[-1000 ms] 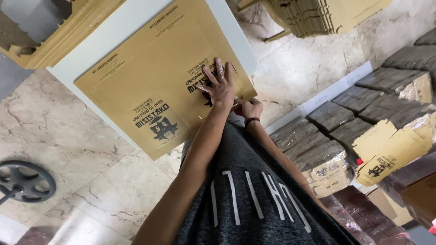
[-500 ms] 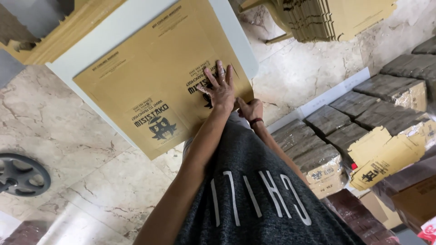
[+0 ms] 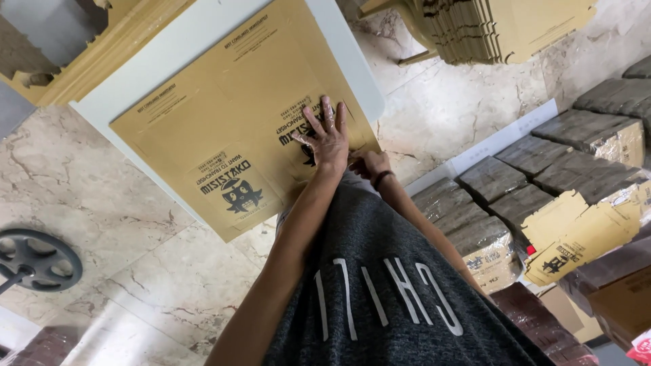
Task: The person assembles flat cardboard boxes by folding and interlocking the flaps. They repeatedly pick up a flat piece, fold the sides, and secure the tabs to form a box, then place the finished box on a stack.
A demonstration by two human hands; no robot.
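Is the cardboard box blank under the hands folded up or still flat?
Flat: the cardboard blank lies spread on the white table, left hand pressed open on it, right hand at its near edge.

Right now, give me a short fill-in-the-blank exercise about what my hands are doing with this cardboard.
1. The left hand presses flat, fingers spread, on a sheet of brown ____.
2. The right hand grips the sheet's near edge and wears a dark band on the ____.
3. The flattened box lies on a ____ table.
4. The floor below is pale ____.

Missing words: cardboard; wrist; white; marble
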